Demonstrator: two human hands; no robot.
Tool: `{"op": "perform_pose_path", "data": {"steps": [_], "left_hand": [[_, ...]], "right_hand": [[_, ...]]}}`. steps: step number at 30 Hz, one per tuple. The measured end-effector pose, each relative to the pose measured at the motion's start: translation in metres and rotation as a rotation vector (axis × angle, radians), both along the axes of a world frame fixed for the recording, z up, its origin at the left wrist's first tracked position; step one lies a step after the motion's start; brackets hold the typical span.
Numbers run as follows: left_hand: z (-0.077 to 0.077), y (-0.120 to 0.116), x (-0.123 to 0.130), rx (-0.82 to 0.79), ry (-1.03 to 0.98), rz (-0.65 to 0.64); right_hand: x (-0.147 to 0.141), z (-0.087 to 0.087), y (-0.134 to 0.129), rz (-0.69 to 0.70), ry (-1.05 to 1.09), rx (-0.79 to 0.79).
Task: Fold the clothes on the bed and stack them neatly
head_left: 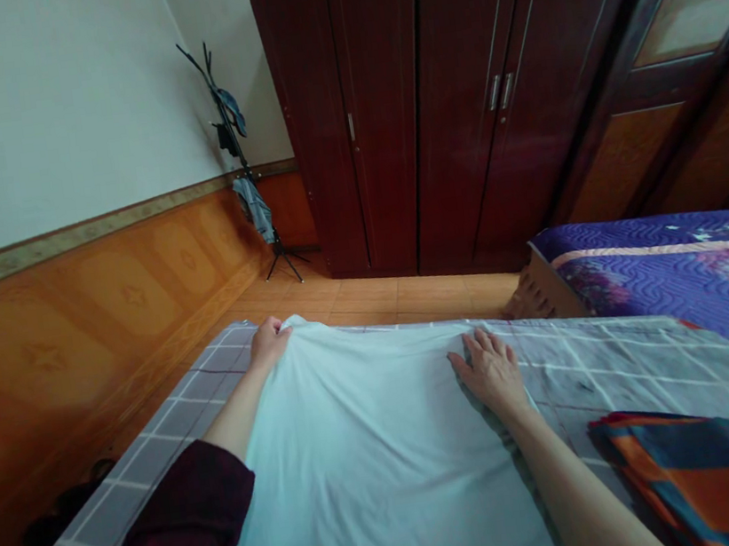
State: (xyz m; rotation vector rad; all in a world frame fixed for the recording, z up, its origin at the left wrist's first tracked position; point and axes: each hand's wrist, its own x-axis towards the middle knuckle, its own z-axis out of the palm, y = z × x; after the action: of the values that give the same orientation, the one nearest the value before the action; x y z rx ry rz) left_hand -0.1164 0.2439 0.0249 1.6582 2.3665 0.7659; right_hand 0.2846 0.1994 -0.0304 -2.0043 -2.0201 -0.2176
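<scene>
A pale blue-green cloth (388,449), perhaps a garment, lies spread over the grey checked bed sheet (591,359). Its near end runs out of the bottom of the view, and soft wrinkles fan out from its far left corner. My left hand (270,343) pinches that corner, fingers closed on the fabric. At the far right part of the cloth, my right hand (490,368) rests palm down with the fingers spread, holding nothing.
A folded orange and blue striped cloth (726,467) lies at the right. Beyond stand a dark red wardrobe (386,127) and a coat rack (232,138) with clothes. A purple quilted bed (672,259) is at right; dark shoes (43,535) sit on the floor at left.
</scene>
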Motion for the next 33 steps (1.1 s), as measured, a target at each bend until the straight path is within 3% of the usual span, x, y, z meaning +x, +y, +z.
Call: {"op": "perform_pose_path", "data": {"steps": [4,7,10,13,18,23,25,29,33], "left_hand": [[-0.016,0.008,-0.009,-0.074,0.119,0.087],[-0.033,-0.003,-0.002,-0.095,0.186,0.118],[-0.036,-0.017,0.007,-0.056,0.242,0.11],[-0.032,-0.033,0.014,0.017,0.298,0.004],[-0.042,-0.078,0.019,-0.051,0.424,-0.377],[-0.054,-0.127,0.005,-0.15,0.462,-0.466],[-0.051,-0.14,0.001,-0.203,0.46,-0.491],[-0.038,-0.168,0.003,-0.21,0.511,-0.41],[-0.035,-0.218,0.024,-0.084,0.559,-0.614]], "right_hand": [[-0.002,0.003,-0.002,-0.029,0.017,-0.042],[-0.003,0.006,-0.003,-0.059,0.014,-0.039],[-0.004,0.007,-0.004,-0.066,0.02,-0.036],[-0.003,0.008,-0.004,-0.072,0.037,-0.053],[-0.004,0.009,-0.004,-0.14,0.041,-0.066],[-0.006,0.01,-0.005,-0.144,0.027,-0.056],[-0.006,0.009,-0.006,-0.094,0.011,-0.056],[-0.005,0.006,-0.004,-0.057,-0.003,-0.059],[-0.003,0.002,-0.001,-0.052,-0.011,-0.054]]}}
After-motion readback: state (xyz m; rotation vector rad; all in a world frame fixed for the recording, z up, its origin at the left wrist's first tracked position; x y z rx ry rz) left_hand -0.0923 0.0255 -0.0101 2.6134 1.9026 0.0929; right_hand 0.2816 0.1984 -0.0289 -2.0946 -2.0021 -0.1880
